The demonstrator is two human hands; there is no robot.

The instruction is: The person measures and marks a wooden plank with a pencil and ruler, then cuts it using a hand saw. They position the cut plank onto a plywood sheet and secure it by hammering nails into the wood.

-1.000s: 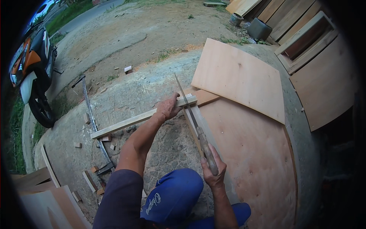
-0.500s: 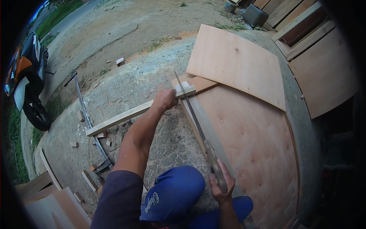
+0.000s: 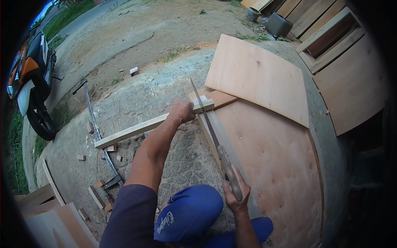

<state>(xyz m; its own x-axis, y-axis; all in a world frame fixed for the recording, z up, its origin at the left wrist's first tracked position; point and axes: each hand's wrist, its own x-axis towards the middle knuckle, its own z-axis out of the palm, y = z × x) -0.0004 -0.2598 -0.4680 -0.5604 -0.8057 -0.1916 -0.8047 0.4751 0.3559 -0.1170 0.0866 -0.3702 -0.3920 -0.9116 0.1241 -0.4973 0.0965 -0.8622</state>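
Note:
My left hand (image 3: 182, 112) is closed around a long pale wooden batten (image 3: 136, 131) close to its right end, beside the saw. The batten's end rests on the corner of a plywood panel (image 3: 269, 165). A handsaw (image 3: 211, 126) lies across the batten just right of my left fist, its narrow tip pointing away from me. My right hand (image 3: 237, 188) grips the saw's worn handle, nearer to my body. Under the far end of the batten sits a brown wooden strip (image 3: 223, 99) on the panel.
A loose plywood sheet (image 3: 258, 78) overlaps the panel's far end. On the concrete to the left lie a long metal bar clamp (image 3: 94, 120) and several wood offcuts (image 3: 96, 196). A motorcycle (image 3: 35, 87) stands far left. At the right lies a framed wooden door (image 3: 347, 82).
My right hand has pushed the saw slightly forward, away from me, along the cut. My left hand still holds the batten in place. The whole view has shifted slightly.

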